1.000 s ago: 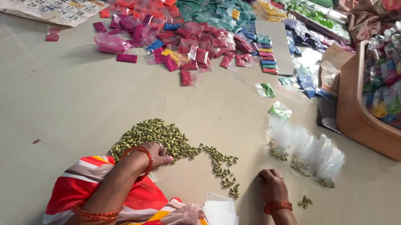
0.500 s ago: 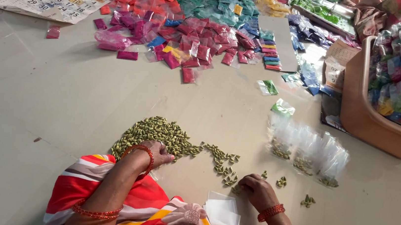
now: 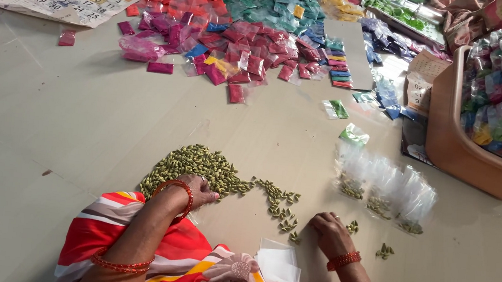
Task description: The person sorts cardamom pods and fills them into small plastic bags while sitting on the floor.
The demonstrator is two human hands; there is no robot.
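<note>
The left hand [image 3: 196,188] rests lower centre-left, fingers spread flat on the near edge of the heap of green cardamom pods [image 3: 195,165]. A thin trail of pods [image 3: 278,203] runs rightward to the right hand [image 3: 330,230], fingers curled together on the floor [image 3: 67,115]; any pinched pod is hidden. Filled clear packets [image 3: 383,186] lie centre-right, just beside the brown tub [image 3: 450,137].

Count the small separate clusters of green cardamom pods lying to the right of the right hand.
2. One small cluster of green cardamom pods lies just beside the right hand; the other cluster lies farther right, below the clear plastic packets. The hand may hide more.
</note>
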